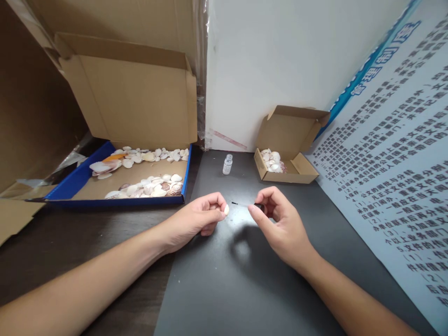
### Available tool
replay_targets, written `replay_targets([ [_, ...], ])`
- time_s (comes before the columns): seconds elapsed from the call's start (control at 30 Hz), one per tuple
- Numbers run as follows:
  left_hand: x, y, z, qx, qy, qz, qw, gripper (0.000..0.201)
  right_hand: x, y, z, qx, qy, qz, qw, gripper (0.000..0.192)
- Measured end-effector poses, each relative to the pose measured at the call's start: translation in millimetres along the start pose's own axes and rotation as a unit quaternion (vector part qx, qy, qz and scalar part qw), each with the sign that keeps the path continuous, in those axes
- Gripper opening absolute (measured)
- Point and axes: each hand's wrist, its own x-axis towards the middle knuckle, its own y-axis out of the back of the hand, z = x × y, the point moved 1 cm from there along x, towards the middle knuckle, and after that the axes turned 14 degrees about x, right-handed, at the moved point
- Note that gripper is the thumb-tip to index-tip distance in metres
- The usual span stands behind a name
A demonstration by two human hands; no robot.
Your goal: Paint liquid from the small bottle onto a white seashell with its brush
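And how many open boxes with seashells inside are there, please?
2: the large blue-sided cardboard box on the left, and the small brown cardboard box on the right, beyond the right hand.

a small pale shell (227, 210) is pinched in the left hand (196, 217), near the dark-tipped, black-capped brush (234, 203) held roughly level in the right hand (282, 228).

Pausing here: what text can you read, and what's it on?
"管理制度": heading on the printed panel at right.
"5.文件的传": lower line on that panel, cut off by the frame.
Remaining panel lines: only partly legible.
Bottle label: too small to read.
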Motion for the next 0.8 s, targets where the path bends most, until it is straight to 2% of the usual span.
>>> replay_targets([
  [0.2,0.4,0.0,-1.2,-0.009,0.0,-0.003,1.0,0.018,-0.2,-0.7,1.6,0.046,-0.012,-0.048,0.998,0.013],
  [0.33,0.6,-0.1,-0.8,0.0,-0.002,-0.004,1.0,0.017,-0.3,-0.3,2.5,0.006,0.005,-0.005,1.0,0.013],
  [0.5,0.4,0.1,0.0,-0.001,0.0,-0.002,1.0,0.019,-0.8,-0.4,2.0,0.034,-0.001,-0.026,0.999,0.013],
  [0.67,0.0,0.0,0.5,0.002,-0.001,-0.006,1.0,0.018,-1.0,0.2,1.2,0.004,0.013,0.001,1.0,0.013],
  [0.8,0.1,-1.0,0.8,-0.004,0.002,0.006,1.0,0.02,-0.7,-0.9,1.0,0.044,-0.006,-0.046,0.998,0.013],
])
